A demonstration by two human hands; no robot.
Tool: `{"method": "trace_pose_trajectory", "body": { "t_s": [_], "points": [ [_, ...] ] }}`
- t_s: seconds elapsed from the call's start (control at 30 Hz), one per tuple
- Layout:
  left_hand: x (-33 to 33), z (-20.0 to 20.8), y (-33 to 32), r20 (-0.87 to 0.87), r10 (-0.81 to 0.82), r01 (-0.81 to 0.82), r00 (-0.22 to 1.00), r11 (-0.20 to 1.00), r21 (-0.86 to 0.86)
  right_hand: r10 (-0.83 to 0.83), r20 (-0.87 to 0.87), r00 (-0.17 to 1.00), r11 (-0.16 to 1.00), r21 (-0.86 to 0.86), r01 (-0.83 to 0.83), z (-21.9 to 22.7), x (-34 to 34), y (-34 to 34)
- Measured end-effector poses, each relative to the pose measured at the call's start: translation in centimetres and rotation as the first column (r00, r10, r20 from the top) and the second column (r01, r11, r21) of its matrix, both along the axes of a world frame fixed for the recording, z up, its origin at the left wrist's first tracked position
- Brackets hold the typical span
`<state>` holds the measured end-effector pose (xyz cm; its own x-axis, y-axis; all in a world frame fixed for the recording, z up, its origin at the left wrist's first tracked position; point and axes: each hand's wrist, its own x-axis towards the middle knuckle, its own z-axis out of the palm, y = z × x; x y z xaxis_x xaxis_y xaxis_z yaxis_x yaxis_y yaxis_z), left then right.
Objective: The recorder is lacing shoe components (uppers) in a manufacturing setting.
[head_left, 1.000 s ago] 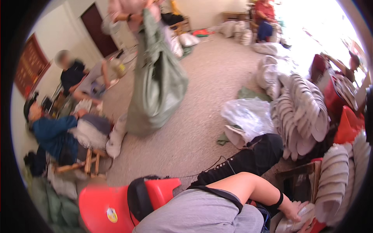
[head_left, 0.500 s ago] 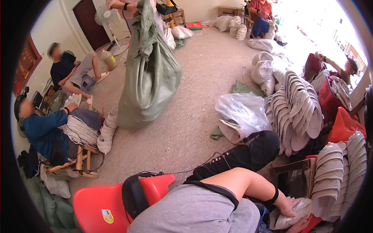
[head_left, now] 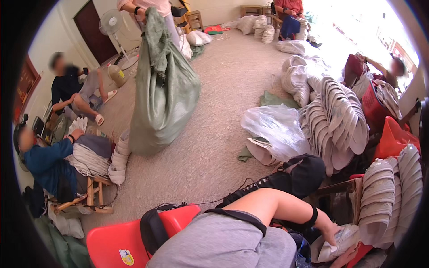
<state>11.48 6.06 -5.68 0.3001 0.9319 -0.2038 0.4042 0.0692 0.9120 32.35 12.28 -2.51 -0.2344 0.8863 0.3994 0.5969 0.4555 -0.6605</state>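
Note:
At the lower right my left hand (head_left: 330, 232) is closed on a white shoe upper (head_left: 344, 241), its fingers bent over the near side. My right hand (head_left: 346, 256) shows only in part at the bottom edge, pressed against the same upper from below; its fingertips are mostly hidden. My left arm, with a black band at the wrist, reaches across to the right. Right beside the hands rises a tall nested stack of white shoe uppers (head_left: 376, 201), with another stack (head_left: 409, 192) behind it.
A red plastic chair (head_left: 114, 241) stands at my left. Further right lie a large pile of uppers (head_left: 335, 120), a clear plastic bag (head_left: 277, 129) and a red bag (head_left: 395, 140). One person holds up a big green sack (head_left: 167, 102); another sits on a wooden stool (head_left: 96, 192).
The standing person and the green sack have shifted slightly left in view, as has much of the room. My hands stay on the shoe upper, which looks slightly turned.

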Motion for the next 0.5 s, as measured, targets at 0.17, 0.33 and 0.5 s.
{"method": "trace_pose_trajectory", "body": {
  "t_s": [0.17, 0.33, 0.5],
  "points": [
    [-6.8, 2.9, -1.3, -0.227, -0.015, 0.048, 0.974, 0.989, 0.14, -0.01, 0.134, 0.991, 1.0, -0.009, 0.012, -2.6, 5.4, 4.7],
    [-13.9, 1.8, -4.7, -0.136, 0.324, -0.21, 0.936, 0.826, 0.523, 0.251, 0.045, 0.967, 0.958, 0.13, -0.255, 2.8, 0.9, 0.4],
    [-15.3, 3.6, -5.9, -0.001, 0.149, -0.133, 0.989, 0.888, 0.44, 0.794, -0.281, 0.539, 0.496, -0.212, -0.842, 13.3, -7.1, -6.5]
  ]
}}
